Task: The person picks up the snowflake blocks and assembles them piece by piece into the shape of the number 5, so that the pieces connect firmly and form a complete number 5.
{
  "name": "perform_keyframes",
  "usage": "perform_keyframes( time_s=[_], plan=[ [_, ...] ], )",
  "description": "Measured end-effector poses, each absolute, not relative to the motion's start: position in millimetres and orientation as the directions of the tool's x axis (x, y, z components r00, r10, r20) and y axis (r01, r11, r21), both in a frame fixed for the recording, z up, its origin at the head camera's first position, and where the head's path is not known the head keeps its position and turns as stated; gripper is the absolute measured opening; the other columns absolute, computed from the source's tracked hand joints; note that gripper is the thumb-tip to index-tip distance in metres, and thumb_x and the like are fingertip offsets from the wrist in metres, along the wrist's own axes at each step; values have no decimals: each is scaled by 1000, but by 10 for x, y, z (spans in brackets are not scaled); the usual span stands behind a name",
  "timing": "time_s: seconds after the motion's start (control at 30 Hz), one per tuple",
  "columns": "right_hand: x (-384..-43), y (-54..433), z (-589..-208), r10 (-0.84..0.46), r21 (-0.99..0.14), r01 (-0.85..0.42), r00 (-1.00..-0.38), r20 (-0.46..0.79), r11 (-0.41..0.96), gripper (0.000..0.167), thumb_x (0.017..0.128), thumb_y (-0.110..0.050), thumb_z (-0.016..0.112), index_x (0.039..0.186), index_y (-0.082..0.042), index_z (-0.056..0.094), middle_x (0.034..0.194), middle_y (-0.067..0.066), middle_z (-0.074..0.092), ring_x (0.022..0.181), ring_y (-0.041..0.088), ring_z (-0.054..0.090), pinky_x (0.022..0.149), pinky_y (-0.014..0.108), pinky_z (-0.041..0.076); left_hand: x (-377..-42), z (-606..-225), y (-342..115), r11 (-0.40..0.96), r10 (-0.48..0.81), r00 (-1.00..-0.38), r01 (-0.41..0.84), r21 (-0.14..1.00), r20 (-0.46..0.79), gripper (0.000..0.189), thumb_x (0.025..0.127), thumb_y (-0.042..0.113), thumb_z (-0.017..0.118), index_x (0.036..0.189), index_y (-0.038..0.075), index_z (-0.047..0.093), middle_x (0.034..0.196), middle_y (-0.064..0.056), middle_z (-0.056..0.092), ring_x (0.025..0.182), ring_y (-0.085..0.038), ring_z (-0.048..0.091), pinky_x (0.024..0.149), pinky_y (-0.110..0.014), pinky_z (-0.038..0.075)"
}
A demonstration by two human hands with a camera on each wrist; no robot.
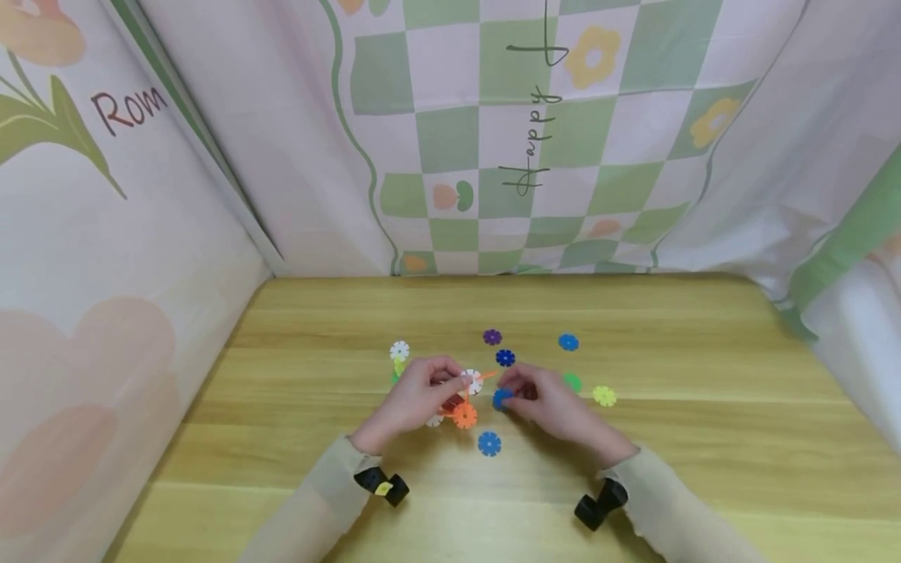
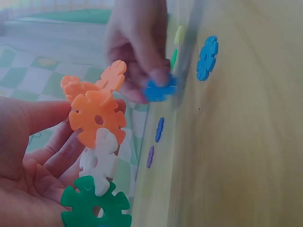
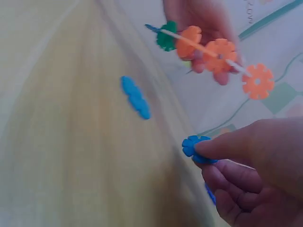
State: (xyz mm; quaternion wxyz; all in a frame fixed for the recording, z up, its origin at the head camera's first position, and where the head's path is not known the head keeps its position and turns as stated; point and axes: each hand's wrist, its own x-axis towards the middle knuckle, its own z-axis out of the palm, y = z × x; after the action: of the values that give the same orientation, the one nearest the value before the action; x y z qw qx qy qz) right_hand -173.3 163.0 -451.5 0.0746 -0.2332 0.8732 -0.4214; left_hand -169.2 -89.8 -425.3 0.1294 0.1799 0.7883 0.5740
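My left hand (image 1: 415, 395) grips a chain of interlocked plastic snowflake discs above the table. In the left wrist view the chain shows orange discs (image 2: 85, 123), a white disc (image 2: 106, 163) and a green disc (image 2: 78, 201). Between thumb and fingers, my right hand (image 1: 552, 403) pinches a blue snowflake disc (image 3: 190, 146), held apart from the chain. The two hands face each other over the wooden table, a short gap between them. Part of the chain is hidden by the left hand in the head view.
Loose discs lie on the wooden table (image 1: 317, 516): a blue disc (image 1: 489, 444) in front, dark blue (image 1: 505, 358) and purple (image 1: 492, 337) behind, another blue (image 1: 568, 342), green (image 1: 572, 381) and yellow (image 1: 604, 396) at right. A white disc (image 1: 399, 349) lies left. Printed curtains (image 1: 443, 141) hang behind.
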Motion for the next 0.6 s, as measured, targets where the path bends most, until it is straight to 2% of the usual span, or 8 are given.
perform_keyframes(
  time_s=[0.2,0.3,0.4,0.6],
  plan=[
    [-1739,1680,-4362,-361,-857,-274,-926,113,436,20,92,-10,76,112,-6,71,100,1,71,90,18,67,79,31,58,-1696,-4267,-905,276,432,-902,143,950,11,14,103,18,64,100,5,68,87,-3,68,73,-19,66,66,-34,60],
    [-1740,1683,-4302,-316,-892,-235,-942,112,385,20,93,-10,76,111,-4,71,100,5,72,89,22,69,79,37,59,-1690,-4261,-901,276,430,-903,138,951,7,13,103,18,64,101,5,68,87,-3,68,72,-18,66,65,-34,60],
    [-1741,1678,-4262,-283,-910,-220,-952,120,352,19,93,-9,75,111,-3,71,98,7,73,87,26,70,78,43,60,-1686,-4254,-897,279,428,-904,136,951,3,12,102,17,65,101,6,69,86,-3,69,72,-18,66,65,-34,60],
    [-1738,1667,-4211,-258,-918,-209,-958,123,338,19,93,-8,76,111,-2,72,96,7,74,85,25,71,77,44,60,-1688,-4256,-901,281,423,-906,133,950,2,13,102,18,65,100,6,69,87,-3,69,72,-19,67,66,-34,60]
  ],
)
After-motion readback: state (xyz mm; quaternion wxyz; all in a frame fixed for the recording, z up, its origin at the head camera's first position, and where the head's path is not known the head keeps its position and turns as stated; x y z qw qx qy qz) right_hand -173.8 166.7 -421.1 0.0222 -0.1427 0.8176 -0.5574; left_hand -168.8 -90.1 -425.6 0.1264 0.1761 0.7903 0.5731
